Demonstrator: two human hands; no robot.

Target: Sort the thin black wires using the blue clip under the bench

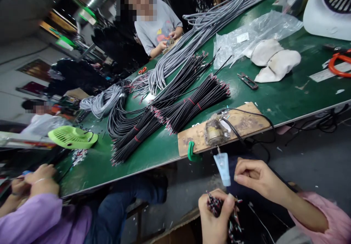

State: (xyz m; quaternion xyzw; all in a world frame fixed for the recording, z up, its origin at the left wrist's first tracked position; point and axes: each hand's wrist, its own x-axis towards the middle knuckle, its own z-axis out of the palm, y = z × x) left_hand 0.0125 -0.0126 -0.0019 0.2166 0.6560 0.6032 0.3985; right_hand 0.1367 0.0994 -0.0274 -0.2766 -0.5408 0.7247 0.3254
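Low in the head view, below the table edge, my left hand is closed around a bundle of thin black wires with red and white stripped ends. My right hand hovers just above and to the right, fingers curled in a loose pinch, and I cannot make out anything in it. A small pale blue tube hangs between the hands and a wooden board clamped to the green table. On the board sits a grimy soldering stand with a black cord.
Bundles of black wires and grey cables cover the table's middle. White cloths, a plastic bag, snips and a white fan lie right. A co-worker in purple sits left beside a green fan; another person in grey works behind.
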